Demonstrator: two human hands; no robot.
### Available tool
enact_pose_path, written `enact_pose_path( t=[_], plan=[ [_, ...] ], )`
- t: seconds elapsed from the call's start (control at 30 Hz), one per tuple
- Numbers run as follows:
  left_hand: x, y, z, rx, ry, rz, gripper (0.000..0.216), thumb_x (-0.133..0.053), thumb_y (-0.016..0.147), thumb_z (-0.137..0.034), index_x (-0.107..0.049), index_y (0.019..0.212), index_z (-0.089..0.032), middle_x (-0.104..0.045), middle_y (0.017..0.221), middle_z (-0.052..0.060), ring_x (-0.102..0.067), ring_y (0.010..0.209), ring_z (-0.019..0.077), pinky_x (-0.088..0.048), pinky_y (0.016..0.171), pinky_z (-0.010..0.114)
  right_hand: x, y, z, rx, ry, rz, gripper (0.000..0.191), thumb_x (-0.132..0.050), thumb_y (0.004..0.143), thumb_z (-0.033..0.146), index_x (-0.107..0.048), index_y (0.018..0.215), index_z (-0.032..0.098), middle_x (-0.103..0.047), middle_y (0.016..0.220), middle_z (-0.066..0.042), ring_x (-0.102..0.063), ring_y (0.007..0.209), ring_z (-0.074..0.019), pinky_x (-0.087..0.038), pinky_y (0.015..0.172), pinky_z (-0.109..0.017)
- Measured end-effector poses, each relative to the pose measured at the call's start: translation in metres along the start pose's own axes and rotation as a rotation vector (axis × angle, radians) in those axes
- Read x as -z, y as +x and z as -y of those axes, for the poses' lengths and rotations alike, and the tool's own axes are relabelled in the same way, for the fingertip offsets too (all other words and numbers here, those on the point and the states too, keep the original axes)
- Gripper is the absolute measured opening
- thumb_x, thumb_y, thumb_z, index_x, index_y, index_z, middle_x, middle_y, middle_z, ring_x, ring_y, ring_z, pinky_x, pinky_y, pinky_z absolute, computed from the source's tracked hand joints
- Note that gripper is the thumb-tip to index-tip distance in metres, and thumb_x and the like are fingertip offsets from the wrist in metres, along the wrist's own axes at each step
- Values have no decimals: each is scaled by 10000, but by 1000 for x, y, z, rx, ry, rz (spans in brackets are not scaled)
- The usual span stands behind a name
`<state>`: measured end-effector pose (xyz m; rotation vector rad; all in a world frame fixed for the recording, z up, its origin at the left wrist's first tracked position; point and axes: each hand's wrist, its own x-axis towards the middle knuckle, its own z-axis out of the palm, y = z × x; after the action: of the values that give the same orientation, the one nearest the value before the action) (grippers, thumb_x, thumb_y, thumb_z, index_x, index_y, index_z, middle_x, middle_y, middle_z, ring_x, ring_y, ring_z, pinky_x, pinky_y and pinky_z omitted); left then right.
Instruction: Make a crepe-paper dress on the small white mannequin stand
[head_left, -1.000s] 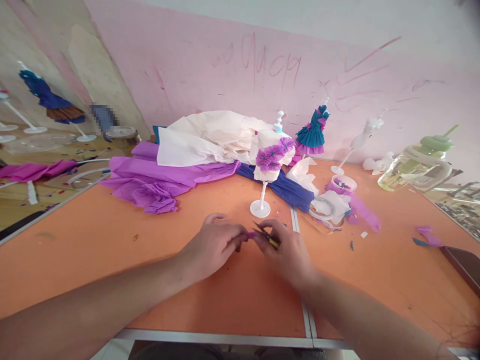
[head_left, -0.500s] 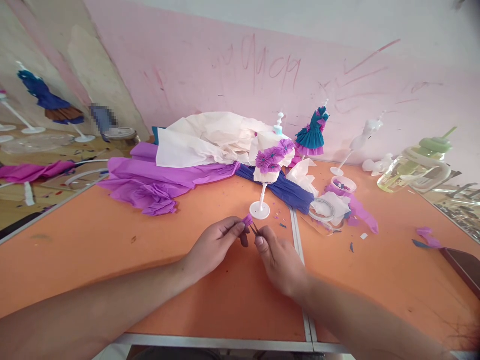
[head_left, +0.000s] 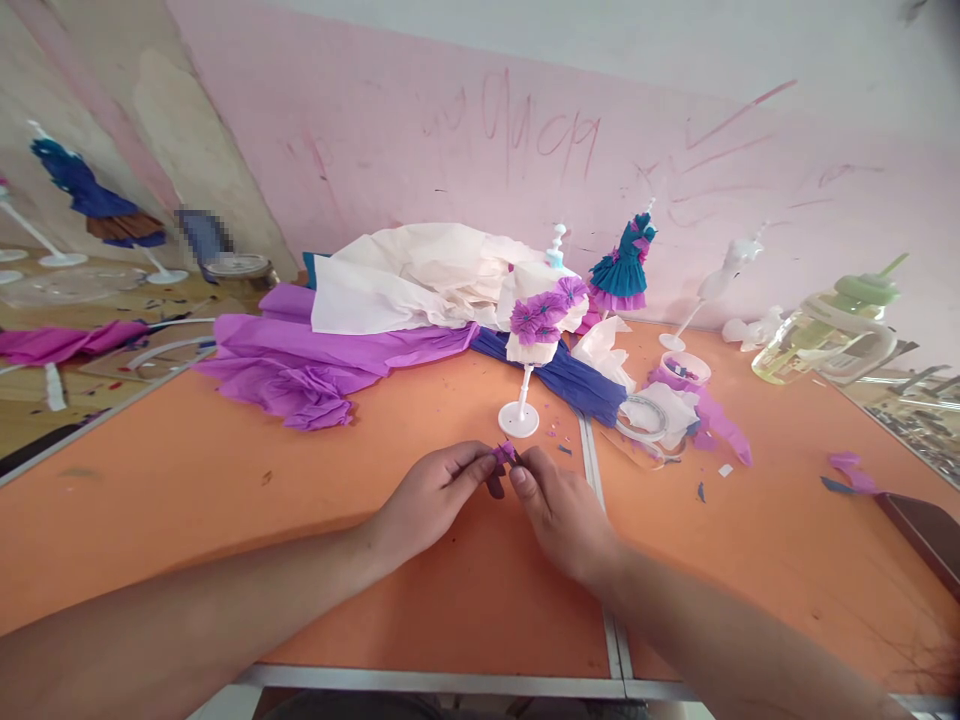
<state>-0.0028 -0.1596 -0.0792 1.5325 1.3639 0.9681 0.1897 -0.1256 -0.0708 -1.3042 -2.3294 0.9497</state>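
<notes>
A: Nearest?

B: Both forearms over the orange tabletop point(head_left: 225, 500), hands meeting at its middle. Left hand point(head_left: 431, 495) with fingers closed on a small purple scrap point(head_left: 504, 453), held just above the tabletop. Right hand point(head_left: 559, 510) fingertip to fingertip with it, fingers pinched shut at the same scrap. A thin dark tip beside the scrap, too small to name.

A: Just behind?

B: White stand point(head_left: 519, 420) a little beyond the scrap, upright, carrying a white dress point(head_left: 536, 345) with purple flowers. Paper crumbs around its foot. Tape roll point(head_left: 643, 418) to the right, past the seam in the tabletop.

A: Further back?

B: Purple paper point(head_left: 300, 365) heaped to the left, white paper point(head_left: 405, 275) lying on top of it, blue paper point(head_left: 570, 380) behind the stand. Teal dress point(head_left: 622, 270) on its own stand near the wall, and a bare white form point(head_left: 724, 275) right of it, tilted. Bottle point(head_left: 825, 335) with a green lid at far right. Pink wall point(head_left: 450, 130) with red scrawl behind everything.
</notes>
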Motion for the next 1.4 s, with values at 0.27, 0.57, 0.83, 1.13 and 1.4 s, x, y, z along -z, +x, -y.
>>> enact_pose_path(
  t=[0.27, 0.57, 0.83, 1.13, 1.4],
  plan=[
    [-1, -1, 0, -20, -4, 20, 381, -429, 991, -487, -657, 875, -205, -716, 873, 17, -663, 908, 198, -488, 882, 300, 1, 1, 0, 25, 46, -10, 480, -273, 1009, 598, -559, 926, 223, -621, 752, 2, -524, 616, -152, -304, 576, -283],
    [-1, 0, 3, -21, -27, 52, 369, -418, 999, -476, -660, 932, -205, -728, 903, 25, -665, 929, 200, -473, 907, 309, -3, 3, -2, 28, 19, -31, 393, -289, 1022, 513, -527, 881, 234, -590, 694, 8, -493, 580, -150, -294, 563, -281],
    [3, 1, 5, -14, 35, -1, 383, -429, 994, -487, -670, 915, -201, -716, 899, 30, -651, 939, 204, -463, 918, 311, 20, 11, -11, -37, -153, -57, 348, -359, 995, 525, -548, 935, 240, -602, 724, -6, -520, 616, -164, -267, 542, -269],
    [6, 0, 6, -61, 28, -3, 367, -425, 1003, -483, -665, 960, -207, -705, 910, 21, -640, 945, 182, -456, 931, 293, 27, 2, -13, 80, 125, 14, 438, -225, 1026, 560, -496, 914, 235, -512, 606, 42, -486, 563, -136, -332, 560, -250],
    [3, 0, 9, -78, 27, 56, 356, -428, 1008, -465, -681, 988, -216, -718, 947, 17, -654, 959, 187, -464, 918, 296, 11, -2, -5, 148, 164, 116, 509, -224, 1031, 570, -587, 1015, 215, -508, 593, 43, -482, 551, -130, -354, 565, -257]
  ],
)
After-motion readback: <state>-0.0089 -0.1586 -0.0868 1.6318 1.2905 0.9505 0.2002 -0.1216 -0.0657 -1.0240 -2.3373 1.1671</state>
